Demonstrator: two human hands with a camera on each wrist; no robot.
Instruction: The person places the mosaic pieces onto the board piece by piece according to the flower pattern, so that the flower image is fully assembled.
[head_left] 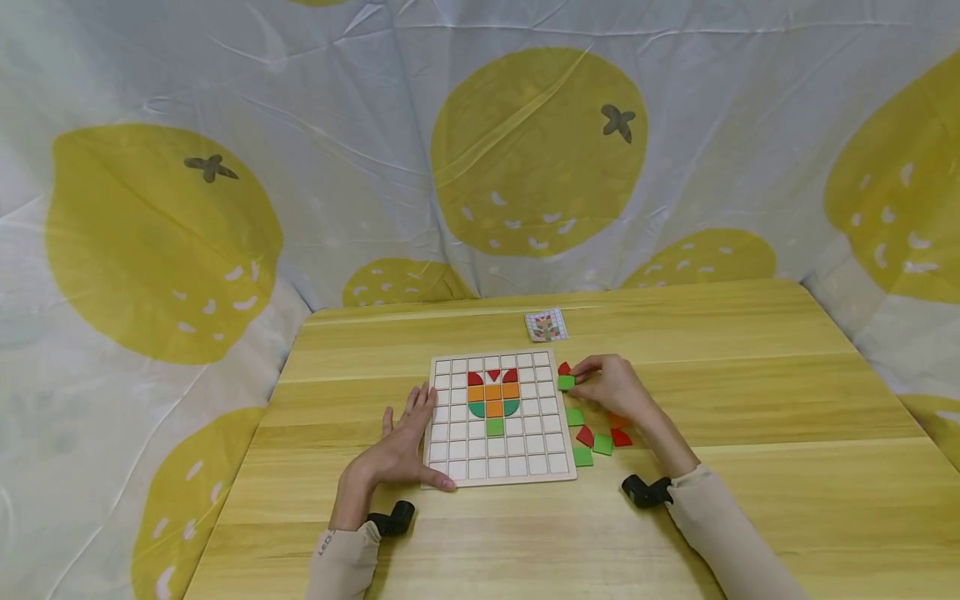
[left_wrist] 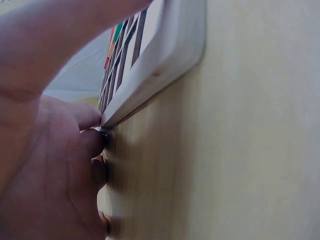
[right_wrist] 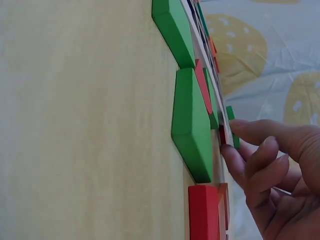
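- Beside the right edge of the board [head_left: 459,450], the right hand [head_left: 613,387] pinches a green square [head_left: 566,382] by its side, thumb against fingers; the right wrist view suggests it is raised from the table [head_left: 765,400].
- On the board, red, orange and green pieces sit in the middle columns, a lone light-green tile [head_left: 495,427] lowest.
- Along the board's left edge, the left hand [head_left: 392,454] spreads its fingers wide, thumb at the near corner.
- A red piece [head_left: 564,367] lies just beyond the held square; a low pinch might drag it along.
- Gripped only at one side, the square could tip, or catch on the grid's ridges if lowered askew.
- Should the left hand slacken, a knock could slide the board and unsettle seated pieces.
- Under the right wrist, an orange piece [head_left: 618,421] is partly hidden; a sweeping forearm could scatter it and the loose green tiles [head_left: 582,457] nearby.
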